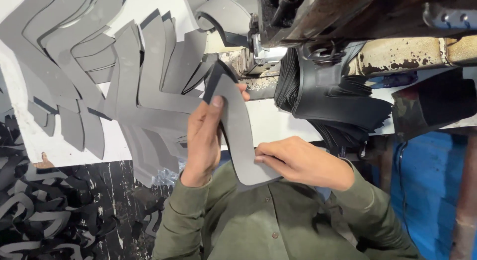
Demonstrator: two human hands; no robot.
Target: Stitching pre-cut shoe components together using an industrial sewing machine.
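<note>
I hold one grey curved cut piece point(237, 131) of sheet material, shaped like a bent strip with a black underside showing at its top tip. My left hand point(202, 141) grips its upper part, thumb on the grey face and fingertips behind the edge. My right hand point(298, 161) pinches the wider lower end close to my green shirt point(268, 220). The piece's top tip lies near the base of a worn metal machine point(348, 16).
Several matching grey cut pieces point(124, 66) lie fanned out on the white table point(278, 123) at the left. A stack of black pieces point(343, 103) hangs beside the machine. Black offcuts point(39, 215) lie heaped at the lower left. A blue panel point(427, 190) stands at the right.
</note>
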